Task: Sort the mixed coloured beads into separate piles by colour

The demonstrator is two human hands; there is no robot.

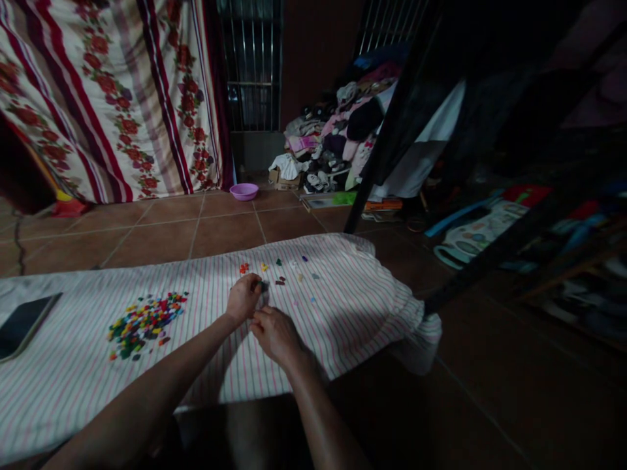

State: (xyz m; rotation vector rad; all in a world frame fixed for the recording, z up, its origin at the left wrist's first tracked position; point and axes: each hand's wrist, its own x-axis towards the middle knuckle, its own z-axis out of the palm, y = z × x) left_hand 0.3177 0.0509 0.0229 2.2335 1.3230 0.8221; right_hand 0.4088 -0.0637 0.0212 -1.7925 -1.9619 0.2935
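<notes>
Both forearms [142, 378] are reaching over striped cloth [313, 261]. Left hand [243, 297] is pinching a tiny dark piece [263, 286], right hand [277, 336] curling just beside.

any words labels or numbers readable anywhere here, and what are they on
Nothing can be read. The printed white mat on the floor and the cardboard box by the clothes pile may carry markings, but any are too small and blurred to read.
</notes>
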